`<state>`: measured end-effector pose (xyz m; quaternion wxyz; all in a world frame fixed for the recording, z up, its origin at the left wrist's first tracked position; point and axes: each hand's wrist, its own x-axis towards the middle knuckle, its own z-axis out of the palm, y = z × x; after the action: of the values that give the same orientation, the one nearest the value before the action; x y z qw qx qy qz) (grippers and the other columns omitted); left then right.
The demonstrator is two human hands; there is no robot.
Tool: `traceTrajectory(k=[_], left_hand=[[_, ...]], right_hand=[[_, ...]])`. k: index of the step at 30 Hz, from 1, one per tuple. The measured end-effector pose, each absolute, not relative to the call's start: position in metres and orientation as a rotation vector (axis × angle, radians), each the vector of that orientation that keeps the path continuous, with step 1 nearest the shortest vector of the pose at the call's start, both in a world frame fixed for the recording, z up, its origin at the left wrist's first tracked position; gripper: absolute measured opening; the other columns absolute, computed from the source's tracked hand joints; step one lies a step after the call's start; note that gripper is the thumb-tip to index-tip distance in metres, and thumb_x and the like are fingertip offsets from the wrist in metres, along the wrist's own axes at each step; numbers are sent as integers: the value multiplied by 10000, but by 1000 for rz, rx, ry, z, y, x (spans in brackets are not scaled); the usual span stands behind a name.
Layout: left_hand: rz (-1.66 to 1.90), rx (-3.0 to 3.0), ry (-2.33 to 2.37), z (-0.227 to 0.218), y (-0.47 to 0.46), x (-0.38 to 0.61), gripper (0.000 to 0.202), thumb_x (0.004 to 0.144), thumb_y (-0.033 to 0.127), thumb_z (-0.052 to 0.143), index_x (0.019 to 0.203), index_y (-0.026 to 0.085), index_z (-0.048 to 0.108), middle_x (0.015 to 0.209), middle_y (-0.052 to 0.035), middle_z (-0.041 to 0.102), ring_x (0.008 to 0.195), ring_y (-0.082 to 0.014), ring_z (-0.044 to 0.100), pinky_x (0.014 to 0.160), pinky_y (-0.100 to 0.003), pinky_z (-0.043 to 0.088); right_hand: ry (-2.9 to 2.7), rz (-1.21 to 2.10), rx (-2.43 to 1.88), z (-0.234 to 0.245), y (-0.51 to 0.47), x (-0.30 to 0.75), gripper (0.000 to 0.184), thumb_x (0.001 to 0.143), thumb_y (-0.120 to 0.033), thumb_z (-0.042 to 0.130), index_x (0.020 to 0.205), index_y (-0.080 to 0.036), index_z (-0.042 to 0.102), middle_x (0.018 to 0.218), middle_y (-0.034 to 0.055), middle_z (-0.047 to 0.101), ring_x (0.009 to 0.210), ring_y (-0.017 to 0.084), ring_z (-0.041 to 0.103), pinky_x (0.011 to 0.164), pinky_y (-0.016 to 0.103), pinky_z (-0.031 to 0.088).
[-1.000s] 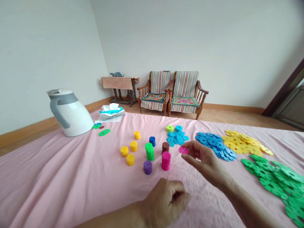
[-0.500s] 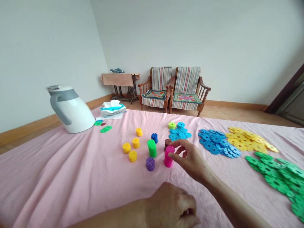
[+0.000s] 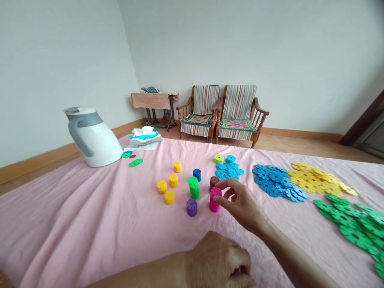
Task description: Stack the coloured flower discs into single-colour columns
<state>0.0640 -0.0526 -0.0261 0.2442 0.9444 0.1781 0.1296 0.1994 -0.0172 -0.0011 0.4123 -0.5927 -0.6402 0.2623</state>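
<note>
Moved right hand (image 3: 245,205) leftward since earlier frame, onto upright pink stack (image 3: 214,205) on pink cloth (image 3: 126,224). Closed fingers (image 3: 225,204) lightly around top rim. Kept left hand (image 3: 217,258) curled; cannot tell contents. Seemingly partway: with small stacks (image 3: 194,189) made, with blue heap (image 3: 277,181), yellow heap (image 3: 319,178), green heap (image 3: 351,222) left.

Your left hand (image 3: 218,260) and right hand (image 3: 243,206), two in all, join four yellow stacks (image 3: 162,187), one dark blue stack (image 3: 197,175), one green stack (image 3: 194,189), one purple stack (image 3: 192,208), one brown stack (image 3: 213,182), one pink stack (image 3: 214,204), one lime stack (image 3: 219,159) and one light blue stack (image 3: 230,159), eleven altogether. You also face one light blue pile (image 3: 227,172), one blue pile (image 3: 279,183), one yellow pile (image 3: 318,180) and one green pile (image 3: 357,227), four total, with one jug (image 3: 103,146), one tissue box (image 3: 146,139) and two armchairs (image 3: 239,108).
</note>
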Motion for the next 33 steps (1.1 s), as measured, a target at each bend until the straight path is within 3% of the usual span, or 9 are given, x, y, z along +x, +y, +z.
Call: traceTrajectory(k=[11, 16, 22, 28, 33], left_hand=[[340, 2599, 481, -27, -52, 64, 90, 766, 218, 714, 725, 185, 641, 709, 44, 683, 610, -116, 606, 570, -186, 405], [355, 2579, 466, -28, -52, 64, 88, 779, 223, 695, 718, 191, 640, 701, 38, 680, 614, -123, 610, 577, -192, 413], [403, 2619, 388, -26, -52, 62, 96, 792, 208, 691, 721, 183, 632, 697, 32, 669, 616, -106, 605, 599, -175, 423], [644, 2710, 573, 11, -51, 47, 210, 927, 257, 488, 780, 170, 611, 689, -7, 619, 618, -123, 561, 593, -224, 402], [991, 2508, 1039, 48, -14, 10, 78, 876, 166, 538, 887, 167, 615, 841, -23, 615, 768, -143, 578, 717, -244, 440]], right_hand=[[-1601, 678, -1509, 5, -21, 201, 221, 739, -362, 618, 887, -202, 653, 927, 53, 664, 660, 138, 575, 603, 285, 453], [-1444, 653, -1558, 10, -23, 213, 331, 800, -487, 527, 838, -187, 660, 699, 39, 652, 586, 151, 570, 533, 270, 421], [-1290, 743, -1579, -27, -26, 232, 502, 794, -629, 446, 779, -170, 649, 625, 50, 625, 567, 181, 580, 519, 281, 412], [-1314, 678, -1550, -49, -29, 232, 442, 838, -567, 436, 831, -170, 629, 644, 39, 595, 611, 190, 565, 565, 299, 421], [-1342, 662, -1563, -46, -29, 231, 404, 854, -524, 423, 815, -176, 625, 699, 52, 619, 622, 190, 565, 591, 305, 422]])
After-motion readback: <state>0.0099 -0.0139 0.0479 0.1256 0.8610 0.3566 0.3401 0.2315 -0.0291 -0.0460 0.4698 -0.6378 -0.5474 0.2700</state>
